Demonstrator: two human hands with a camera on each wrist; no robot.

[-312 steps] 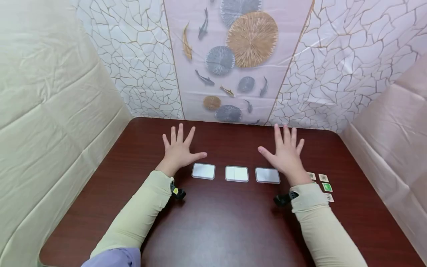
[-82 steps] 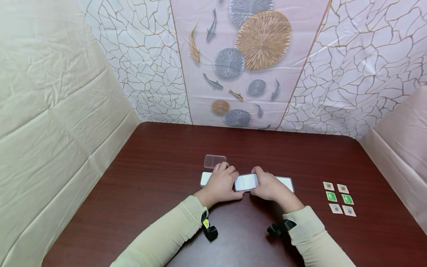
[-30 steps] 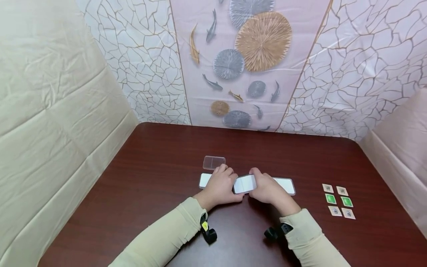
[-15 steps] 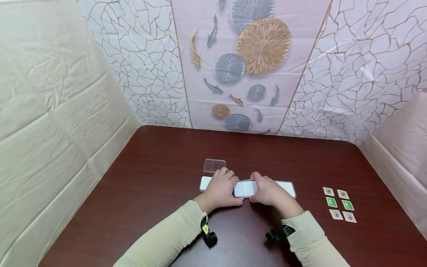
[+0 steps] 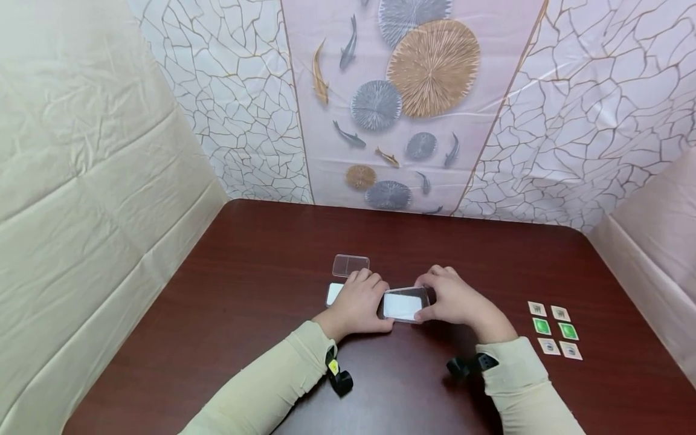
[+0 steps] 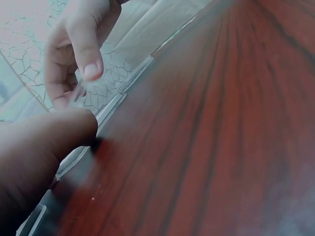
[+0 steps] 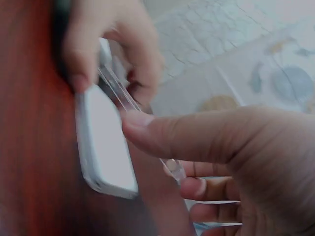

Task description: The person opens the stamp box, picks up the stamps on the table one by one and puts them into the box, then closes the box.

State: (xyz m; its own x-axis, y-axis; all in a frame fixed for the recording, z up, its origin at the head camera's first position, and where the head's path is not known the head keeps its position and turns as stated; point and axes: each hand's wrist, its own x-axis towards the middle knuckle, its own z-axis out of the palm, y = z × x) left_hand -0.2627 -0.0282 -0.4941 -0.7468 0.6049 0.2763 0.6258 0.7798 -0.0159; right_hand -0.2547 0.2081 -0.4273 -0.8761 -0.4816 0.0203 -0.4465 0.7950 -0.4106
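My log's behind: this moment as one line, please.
left grip: holds white case; right grip: pinches clear lid; six tiles: flat on table

No text, number or brand is legible, the prints on the six small cards (image 5: 568,331) right of the white case (image 5: 402,307) being too small to read.

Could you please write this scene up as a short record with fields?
Left hand: grips a white-faced box
Right hand: pinches a raised clear lid, tilted over that box
Left of them: second box, partly hidden by the left hand
Behind second box: loose clear lid
Right side: six small square tiles, three rows of two, middle row green
Surface: dark reddish-brown table
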